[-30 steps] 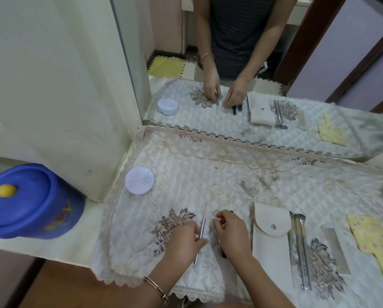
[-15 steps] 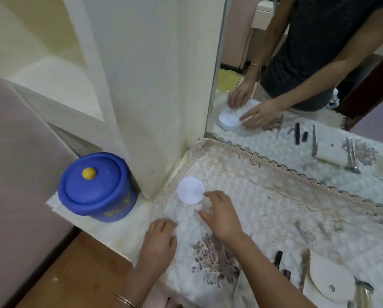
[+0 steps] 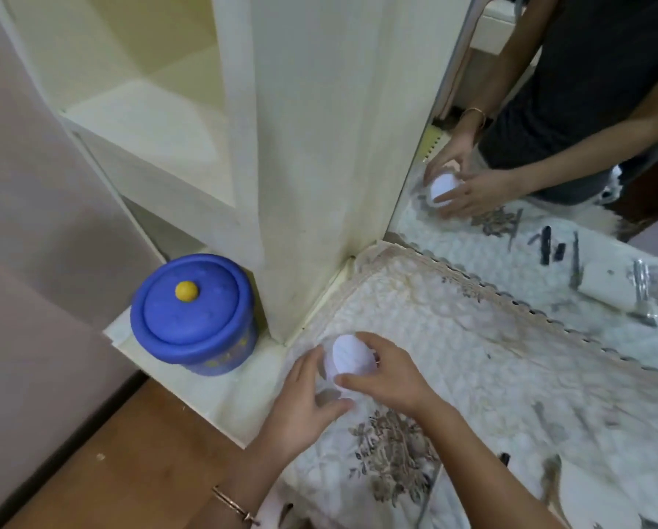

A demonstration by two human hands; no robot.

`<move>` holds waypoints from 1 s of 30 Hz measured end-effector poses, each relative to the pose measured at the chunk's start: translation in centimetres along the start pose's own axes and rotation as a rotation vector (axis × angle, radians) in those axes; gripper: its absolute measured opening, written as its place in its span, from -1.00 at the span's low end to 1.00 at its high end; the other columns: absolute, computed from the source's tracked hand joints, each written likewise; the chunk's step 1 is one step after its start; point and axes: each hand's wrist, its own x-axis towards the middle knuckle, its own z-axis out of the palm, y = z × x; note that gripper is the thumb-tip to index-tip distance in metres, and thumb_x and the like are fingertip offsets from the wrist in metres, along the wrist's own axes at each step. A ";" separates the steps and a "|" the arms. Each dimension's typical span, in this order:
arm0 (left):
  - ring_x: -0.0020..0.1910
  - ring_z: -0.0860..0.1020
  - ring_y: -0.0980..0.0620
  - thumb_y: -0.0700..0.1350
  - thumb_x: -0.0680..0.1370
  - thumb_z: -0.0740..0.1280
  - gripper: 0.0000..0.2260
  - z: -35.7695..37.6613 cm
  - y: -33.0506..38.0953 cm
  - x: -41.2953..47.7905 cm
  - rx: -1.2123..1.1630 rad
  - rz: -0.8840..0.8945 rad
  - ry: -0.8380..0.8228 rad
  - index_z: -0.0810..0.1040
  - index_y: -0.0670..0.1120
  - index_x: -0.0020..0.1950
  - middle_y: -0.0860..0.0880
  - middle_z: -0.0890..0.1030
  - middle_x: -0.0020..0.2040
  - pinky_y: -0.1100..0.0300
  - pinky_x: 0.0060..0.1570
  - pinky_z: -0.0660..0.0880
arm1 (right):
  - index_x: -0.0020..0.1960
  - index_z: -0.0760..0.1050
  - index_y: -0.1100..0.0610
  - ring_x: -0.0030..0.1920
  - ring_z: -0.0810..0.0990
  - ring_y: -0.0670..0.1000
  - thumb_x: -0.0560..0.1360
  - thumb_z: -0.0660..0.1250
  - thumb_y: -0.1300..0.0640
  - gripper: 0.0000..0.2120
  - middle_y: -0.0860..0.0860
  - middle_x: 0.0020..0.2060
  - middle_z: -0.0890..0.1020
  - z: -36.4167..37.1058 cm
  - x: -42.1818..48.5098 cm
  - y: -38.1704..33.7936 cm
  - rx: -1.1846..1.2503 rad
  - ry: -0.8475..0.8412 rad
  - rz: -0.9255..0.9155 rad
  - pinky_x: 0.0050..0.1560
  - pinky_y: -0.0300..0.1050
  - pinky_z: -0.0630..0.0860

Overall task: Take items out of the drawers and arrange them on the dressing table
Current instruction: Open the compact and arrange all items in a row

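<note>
Head view. White round jar: near the left corner of the tabletop, on the quilted cover, just beside the cabinet wall. Left hand and right hand: both cupped around the jar, gripping it. Risk, judged: blurred, tilted jar may slip, or its lid loosen, and roll off the near edge.

Head camera looks steeply down, close above the dressing table.

- You are wearing a thin gold-toned bangle on your left wrist.
- Your forearms are showing bare, sleeveless.
- Mirror is showing your dark short-sleeved top.
</note>
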 end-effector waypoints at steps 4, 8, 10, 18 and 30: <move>0.24 0.25 0.27 0.02 0.35 0.49 -0.26 0.6 2.3 0.0 -0.083 0.044 -0.086 0.20 0.01 0.42 0.22 0.26 0.24 0.71 0.01 0.20 | 0.30 0.40 0.01 0.15 0.53 -0.02 0.23 0.51 -0.08 -0.32 -0.03 0.20 0.53 -0.9 -2.9 0.8 0.100 0.003 0.075 0.06 -0.17 0.52; 0.24 0.33 0.26 0.03 0.29 0.53 -0.27 0.9 3.2 -0.9 -0.172 0.050 -0.131 0.26 0.11 0.38 0.27 0.33 0.24 0.47 0.09 0.33 | 0.24 0.48 0.02 0.03 0.59 -0.06 0.23 0.51 -0.09 -0.39 -0.07 0.09 0.58 -2.1 -4.7 1.5 0.091 0.035 0.093 -0.11 -0.29 0.50; 0.20 0.39 0.30 -0.02 0.27 0.55 -0.34 1.1 3.4 -1.4 -0.212 0.060 -0.169 0.30 0.27 0.24 0.36 0.37 0.20 0.49 0.02 0.38 | 0.12 0.57 0.03 -0.04 0.62 -0.07 0.30 0.44 -0.06 -0.58 -0.06 0.00 0.64 -3.1 -5.6 1.7 0.185 0.086 0.092 -0.13 -0.20 0.55; 0.15 0.34 0.50 0.04 0.23 0.57 -0.40 2.4 3.7 -2.5 -0.180 0.131 -0.246 0.36 0.32 0.15 0.33 0.44 0.18 0.27 0.16 0.45 | -0.03 0.56 0.34 -0.15 0.61 0.12 0.46 0.27 -0.13 -0.50 0.38 0.11 0.52 -6.1 -7.0 3.0 0.427 0.160 0.177 -0.10 -0.08 0.61; 0.34 0.17 0.20 0.15 0.27 0.50 -0.30 7.7 1.9 -3.1 0.153 0.186 -0.193 0.33 0.02 0.33 0.14 0.39 0.25 0.22 0.33 0.20 | -0.37 0.32 0.22 -0.29 0.35 0.05 0.39 0.18 -0.35 -0.40 0.16 -0.32 0.34 -4.0 -6.1 6.7 0.385 0.333 0.275 -0.21 -0.06 0.26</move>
